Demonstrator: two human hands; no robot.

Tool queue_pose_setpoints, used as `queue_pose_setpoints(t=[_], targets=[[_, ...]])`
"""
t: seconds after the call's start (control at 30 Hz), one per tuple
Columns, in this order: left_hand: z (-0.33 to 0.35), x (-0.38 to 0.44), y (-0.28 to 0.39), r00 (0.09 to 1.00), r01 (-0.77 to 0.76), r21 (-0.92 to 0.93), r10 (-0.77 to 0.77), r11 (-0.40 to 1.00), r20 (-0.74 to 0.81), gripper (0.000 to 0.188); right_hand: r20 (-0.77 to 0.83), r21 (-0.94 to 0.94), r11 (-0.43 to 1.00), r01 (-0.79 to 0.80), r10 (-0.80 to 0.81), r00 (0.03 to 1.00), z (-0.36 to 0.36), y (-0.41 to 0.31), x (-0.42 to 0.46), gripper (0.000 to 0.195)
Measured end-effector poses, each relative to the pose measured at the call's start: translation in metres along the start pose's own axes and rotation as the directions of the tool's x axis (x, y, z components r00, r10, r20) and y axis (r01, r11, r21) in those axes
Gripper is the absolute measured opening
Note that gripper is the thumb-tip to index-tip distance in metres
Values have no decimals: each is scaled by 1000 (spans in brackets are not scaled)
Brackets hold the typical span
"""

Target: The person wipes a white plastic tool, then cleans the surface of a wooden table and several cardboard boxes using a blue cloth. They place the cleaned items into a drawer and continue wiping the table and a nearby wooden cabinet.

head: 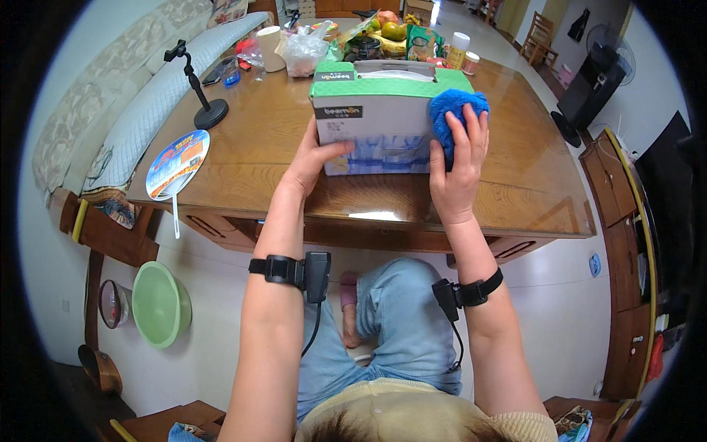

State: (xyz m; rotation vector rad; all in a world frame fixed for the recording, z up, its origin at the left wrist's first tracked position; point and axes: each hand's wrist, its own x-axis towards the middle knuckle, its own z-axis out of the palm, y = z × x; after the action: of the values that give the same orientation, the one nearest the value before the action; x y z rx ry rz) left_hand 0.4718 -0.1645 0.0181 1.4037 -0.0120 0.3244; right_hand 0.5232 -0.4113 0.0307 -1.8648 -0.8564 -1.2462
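Observation:
Before me a cardboard box (381, 116) with a green top and a grey-white front stands on the wooden table (259, 132). Glassware is pictured on its front, and a carry handle (395, 70) is set into the top. My left hand (314, 154) grips the box's left side, thumb across the front and the other fingers hidden behind the edge. At the right front corner my right hand (463, 166) presses a bunched blue cloth (450, 110) against the box.
A black stand (210, 113) and a plastic hand fan (179, 166) occupy the table's left side. Behind the box are a paper-cup stack (270, 48), a plastic bag (304, 52), fruit (393, 31) and bottles (458, 50). A green basin (160, 305) rests on the floor.

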Motion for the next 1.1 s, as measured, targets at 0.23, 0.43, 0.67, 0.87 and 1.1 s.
queue_pose_setpoints(t=[0.23,0.43,0.67,0.87,1.1], targets=[[10,-19,-19,998,-34,87,38,996,-45,98,102,223,963,-154,134,986,39,-46,-35,61],[6,-19,-15,1000,-21,116,23,993,-17,108,366,95,995,23,-56,929,33,-49,-75,70],[10,-20,-18,998,-29,153,38,988,-56,110,278,104,911,-398,358,891,18,-46,-32,67],[10,-20,-19,996,-48,162,59,986,-62,111,173,318,772,-551,524,834,42,-72,-56,52],[12,-19,-19,996,-45,157,56,987,-72,110,12,226,966,-122,122,992,10,-29,29,47]])
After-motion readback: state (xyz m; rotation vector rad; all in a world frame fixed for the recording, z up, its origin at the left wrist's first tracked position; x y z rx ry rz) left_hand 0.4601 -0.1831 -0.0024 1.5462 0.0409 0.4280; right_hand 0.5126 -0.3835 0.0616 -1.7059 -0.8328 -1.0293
